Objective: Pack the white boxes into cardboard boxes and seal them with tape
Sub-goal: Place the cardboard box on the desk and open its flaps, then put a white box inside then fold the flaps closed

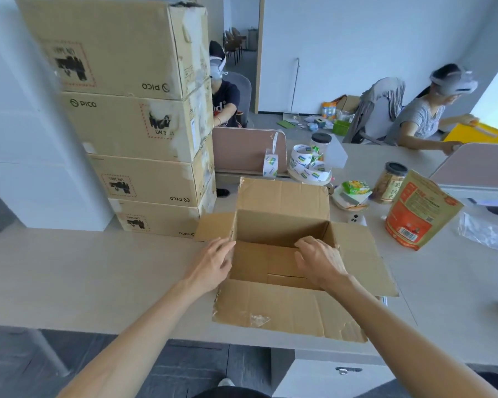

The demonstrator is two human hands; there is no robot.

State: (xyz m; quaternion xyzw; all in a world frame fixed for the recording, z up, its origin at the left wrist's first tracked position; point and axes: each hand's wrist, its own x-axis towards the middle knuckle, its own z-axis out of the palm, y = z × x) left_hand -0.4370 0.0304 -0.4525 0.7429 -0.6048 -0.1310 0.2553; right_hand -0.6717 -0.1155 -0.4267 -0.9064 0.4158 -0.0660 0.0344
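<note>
Two bare forearms reach in from the near edge toward one open cardboard box (pixel 282 225). The box stands upright on the worktop (pixel 98 268), directly ahead, with all four flaps folded outward. Its near flap lies flat on the worktop and extends toward the near edge.

Left-hand grip (pixel 213 262): fingers extended and loosely spread, resting against the left rim of the box where the left flap hinges. It holds nothing.

Right-hand grip (pixel 319 262): inside the box opening, near the right wall, with the fingers lightly curved downward over the box floor. It holds nothing.

To the left, a stack of four cartons (pixel 127 124) printed "PICO" stands on the worktop, with the bottom carton near the left flap. Right of the box stands an orange snack pouch (pixel 420 211), with a clear jar (pixel 390 182) with a dark lid behind it.

Behind the box, a tape roll (pixel 270 165) stands on edge against a pink partition panel (pixel 242 150). A pile of tape rolls (pixel 308 165) lies just beside it. Farther back, two seated persons wear headsets.
</note>
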